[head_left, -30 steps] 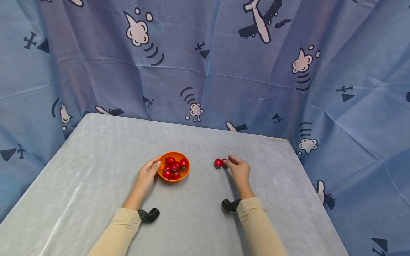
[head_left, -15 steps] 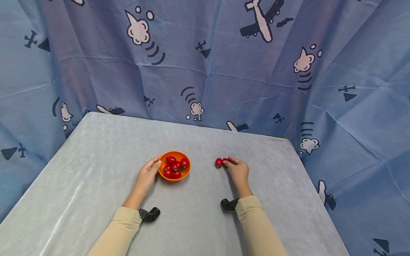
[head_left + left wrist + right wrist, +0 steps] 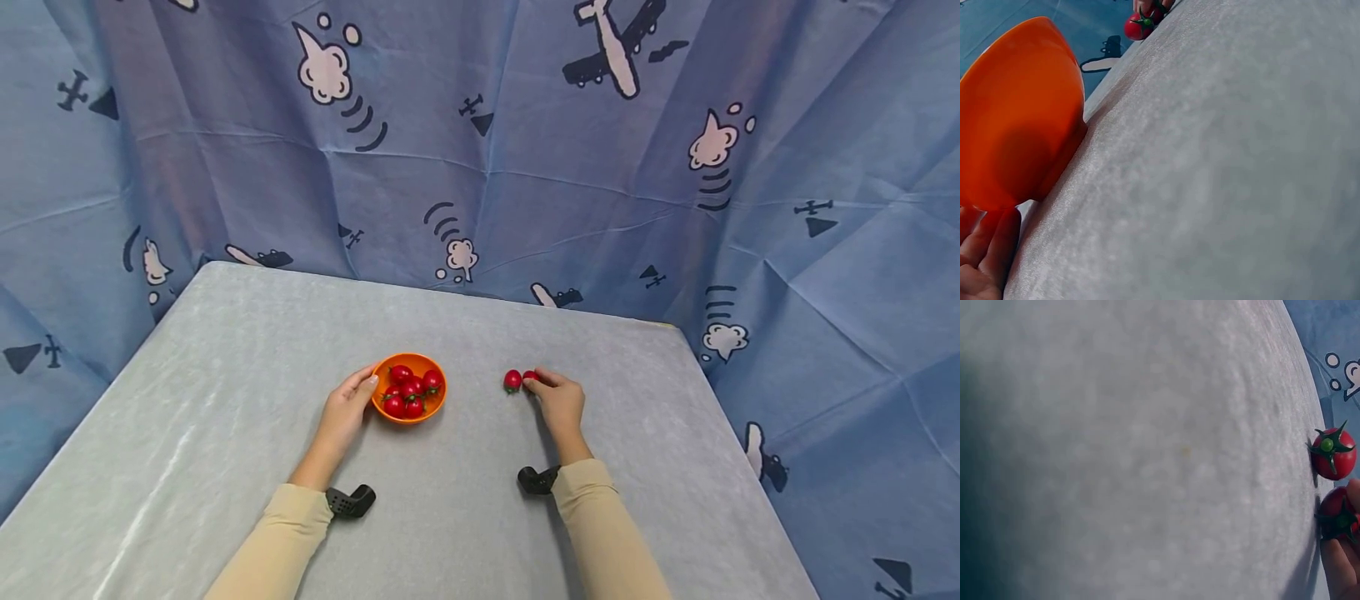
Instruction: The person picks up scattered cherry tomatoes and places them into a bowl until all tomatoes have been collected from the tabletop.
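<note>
An orange bowl [image 3: 433,412] stands on the table with several red cherry tomatoes [image 3: 414,407] in it. My left hand [image 3: 343,410] grips the bowl's left side, thumb at the rim and fingers against the outer wall; the left wrist view shows the bowl's outside [image 3: 1022,112] close up. Right of the bowl, my right hand [image 3: 561,407] pinches a cherry tomato [image 3: 1337,515] between thumb and fingers, low at the table. Just left of it in the head view lies another cherry tomato [image 3: 512,381], its green stalk end showing in the right wrist view.
The table [image 3: 465,500] has a pale grey cover. A blue printed curtain [image 3: 405,183] hangs behind it and along its sides. Each wrist wears a black device, such as the left wrist camera [image 3: 351,502].
Both hands stay almost where they were. My right hand and the tomato in it have shifted very slightly, leaving a little more gap to the neighbouring tomato. The head view has tilted a touch.
</note>
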`<control>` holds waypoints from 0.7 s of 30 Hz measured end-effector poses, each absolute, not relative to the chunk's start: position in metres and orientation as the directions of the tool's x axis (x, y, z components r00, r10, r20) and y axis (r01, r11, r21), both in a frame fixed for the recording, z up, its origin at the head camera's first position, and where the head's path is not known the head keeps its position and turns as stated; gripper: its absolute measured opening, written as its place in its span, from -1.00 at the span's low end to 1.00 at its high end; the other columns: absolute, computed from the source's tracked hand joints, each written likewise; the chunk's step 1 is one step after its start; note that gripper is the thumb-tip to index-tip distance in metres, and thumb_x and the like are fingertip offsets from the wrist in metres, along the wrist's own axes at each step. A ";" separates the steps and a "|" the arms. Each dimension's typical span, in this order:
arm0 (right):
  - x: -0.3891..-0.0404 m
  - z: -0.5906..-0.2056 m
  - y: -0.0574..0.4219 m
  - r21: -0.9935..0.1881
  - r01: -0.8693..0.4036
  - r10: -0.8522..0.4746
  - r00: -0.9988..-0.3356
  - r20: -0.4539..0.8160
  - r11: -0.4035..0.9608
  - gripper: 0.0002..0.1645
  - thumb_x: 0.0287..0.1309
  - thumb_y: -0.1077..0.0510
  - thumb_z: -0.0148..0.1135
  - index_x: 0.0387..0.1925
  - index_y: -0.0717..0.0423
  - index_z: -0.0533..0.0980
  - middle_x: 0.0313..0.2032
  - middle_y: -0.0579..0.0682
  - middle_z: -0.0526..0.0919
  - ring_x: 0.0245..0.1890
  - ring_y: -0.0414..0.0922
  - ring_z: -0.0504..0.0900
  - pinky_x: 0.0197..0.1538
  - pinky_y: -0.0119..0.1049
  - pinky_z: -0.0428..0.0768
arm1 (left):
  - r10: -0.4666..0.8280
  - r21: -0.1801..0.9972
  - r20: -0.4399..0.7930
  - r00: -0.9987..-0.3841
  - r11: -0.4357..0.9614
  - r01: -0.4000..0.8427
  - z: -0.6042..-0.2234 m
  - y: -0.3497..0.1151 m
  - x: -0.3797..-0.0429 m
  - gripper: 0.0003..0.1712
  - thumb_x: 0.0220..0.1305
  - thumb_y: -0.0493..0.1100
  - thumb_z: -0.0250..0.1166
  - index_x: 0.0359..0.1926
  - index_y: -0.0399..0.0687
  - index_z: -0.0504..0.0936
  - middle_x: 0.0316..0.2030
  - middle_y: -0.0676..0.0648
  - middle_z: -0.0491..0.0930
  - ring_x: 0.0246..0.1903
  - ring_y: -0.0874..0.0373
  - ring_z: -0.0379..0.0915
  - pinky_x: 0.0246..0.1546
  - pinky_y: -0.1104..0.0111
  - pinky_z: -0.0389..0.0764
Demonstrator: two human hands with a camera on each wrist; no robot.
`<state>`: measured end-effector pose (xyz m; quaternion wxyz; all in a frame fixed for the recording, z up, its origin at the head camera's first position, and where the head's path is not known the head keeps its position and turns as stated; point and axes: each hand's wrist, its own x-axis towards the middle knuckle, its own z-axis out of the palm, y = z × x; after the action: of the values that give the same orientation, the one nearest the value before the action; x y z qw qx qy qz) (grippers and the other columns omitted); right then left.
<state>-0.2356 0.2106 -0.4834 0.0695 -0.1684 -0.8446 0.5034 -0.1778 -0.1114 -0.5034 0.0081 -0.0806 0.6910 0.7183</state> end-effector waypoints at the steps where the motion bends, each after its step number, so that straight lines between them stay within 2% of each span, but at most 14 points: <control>1: -0.236 -0.483 0.211 -0.874 0.217 0.359 -0.932 -0.053 0.435 -0.55 0.07 0.15 0.47 0.01 0.24 0.67 0.05 0.23 0.70 0.20 0.06 0.58 0.10 -0.15 0.63 | -0.100 0.991 -0.129 -0.987 -0.048 -0.125 -0.503 -0.112 -0.178 -0.48 0.53 -0.06 0.05 0.39 -0.17 0.40 0.37 -0.18 0.42 0.36 0.06 0.31 0.03 0.84 0.36; 8: -0.232 -0.475 0.209 -0.883 0.187 0.368 -0.930 -0.018 0.431 -0.53 0.04 0.12 0.50 0.00 0.22 0.68 0.04 0.22 0.70 0.21 0.07 0.58 0.21 -0.08 0.56 | -0.099 0.990 -0.137 -0.986 -0.039 -0.134 -0.502 -0.112 -0.178 -0.48 0.53 -0.04 0.06 0.39 -0.15 0.41 0.36 -0.17 0.43 0.36 0.05 0.33 0.01 0.83 0.37; 16: -0.222 -0.459 0.190 -0.891 0.159 0.328 -0.945 -0.012 0.425 -0.54 0.05 0.10 0.50 0.00 0.20 0.69 0.03 0.21 0.71 0.18 0.06 0.59 0.14 -0.08 0.59 | -0.099 0.991 -0.136 -0.986 -0.022 -0.135 -0.504 -0.112 -0.179 -0.47 0.52 -0.02 0.06 0.39 -0.15 0.41 0.36 -0.17 0.43 0.37 0.05 0.33 0.11 0.73 0.41; 21: -0.217 -0.453 0.174 -0.897 0.145 0.313 -0.950 -0.008 0.417 -0.57 0.02 0.11 0.52 -0.04 0.17 0.71 0.01 0.20 0.73 0.13 0.04 0.63 0.09 -0.13 0.63 | -0.094 0.991 -0.132 -0.987 -0.041 -0.129 -0.503 -0.112 -0.179 -0.48 0.53 -0.05 0.06 0.39 -0.17 0.40 0.37 -0.18 0.42 0.36 0.05 0.32 0.06 0.78 0.39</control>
<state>-0.2165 0.1741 -0.4528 0.0803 -0.1365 -0.8379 0.5224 -0.1788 -0.1116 -0.5033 0.0121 -0.0803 0.6922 0.7171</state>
